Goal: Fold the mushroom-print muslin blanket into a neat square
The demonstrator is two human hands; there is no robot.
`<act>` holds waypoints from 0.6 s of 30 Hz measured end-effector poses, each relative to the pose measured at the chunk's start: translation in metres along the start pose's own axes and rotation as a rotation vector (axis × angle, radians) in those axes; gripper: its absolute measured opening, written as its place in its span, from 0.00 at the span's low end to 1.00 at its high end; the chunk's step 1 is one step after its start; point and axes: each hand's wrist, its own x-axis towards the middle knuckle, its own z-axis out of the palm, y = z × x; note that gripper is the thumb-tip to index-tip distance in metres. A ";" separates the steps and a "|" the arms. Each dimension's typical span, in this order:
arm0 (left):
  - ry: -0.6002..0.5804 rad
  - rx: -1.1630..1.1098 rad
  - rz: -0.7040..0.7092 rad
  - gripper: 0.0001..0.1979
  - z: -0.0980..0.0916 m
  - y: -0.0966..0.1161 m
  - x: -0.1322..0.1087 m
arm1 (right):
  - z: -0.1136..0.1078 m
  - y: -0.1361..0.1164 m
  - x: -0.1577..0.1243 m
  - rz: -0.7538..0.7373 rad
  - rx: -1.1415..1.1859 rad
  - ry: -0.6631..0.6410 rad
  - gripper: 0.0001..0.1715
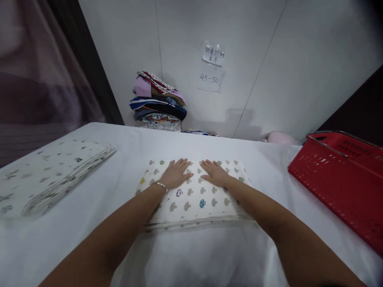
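Red basket (pixel 344 179) (inside hidden), mushroom cloth (pixel 194 199)

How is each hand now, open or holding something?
Left hand: open, flat on the folded cloth, holding nothing.
Right hand: open, flat on the same folded cloth, holding nothing.

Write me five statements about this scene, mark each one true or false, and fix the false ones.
1. The left hand and the right hand lie flat on the mushroom-print cloth. True.
2. A bracelet is worn on the right wrist. False: the bracelet is on the left wrist.
3. A red basket is to the right of the mushroom-print cloth. True.
4. The second folded cloth is inside the red basket. False: the second folded cloth lies on the table, left of the mushroom-print cloth.
5. The lower sign on the wall reads 45-50. True.
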 end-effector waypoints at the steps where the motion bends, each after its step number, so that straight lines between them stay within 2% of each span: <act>1: -0.020 -0.008 -0.024 0.33 0.003 0.000 0.001 | 0.003 0.000 0.001 0.009 -0.005 -0.011 0.43; 5: -0.055 -0.010 -0.042 0.34 0.004 -0.002 0.006 | 0.005 0.005 0.000 0.009 -0.002 -0.022 0.44; 9: -0.086 0.002 -0.068 0.33 -0.006 0.000 -0.001 | 0.004 0.008 -0.001 0.005 0.001 -0.033 0.45; 11: -0.063 0.029 -0.110 0.34 -0.012 -0.003 -0.019 | 0.005 0.008 -0.001 0.005 -0.004 -0.029 0.45; 16: -0.001 0.096 -0.246 0.34 -0.016 -0.019 -0.084 | 0.009 0.012 -0.001 -0.010 -0.015 -0.009 0.45; 18: 0.017 0.113 -0.257 0.34 -0.016 -0.022 -0.098 | 0.009 0.013 0.000 -0.012 -0.016 -0.007 0.45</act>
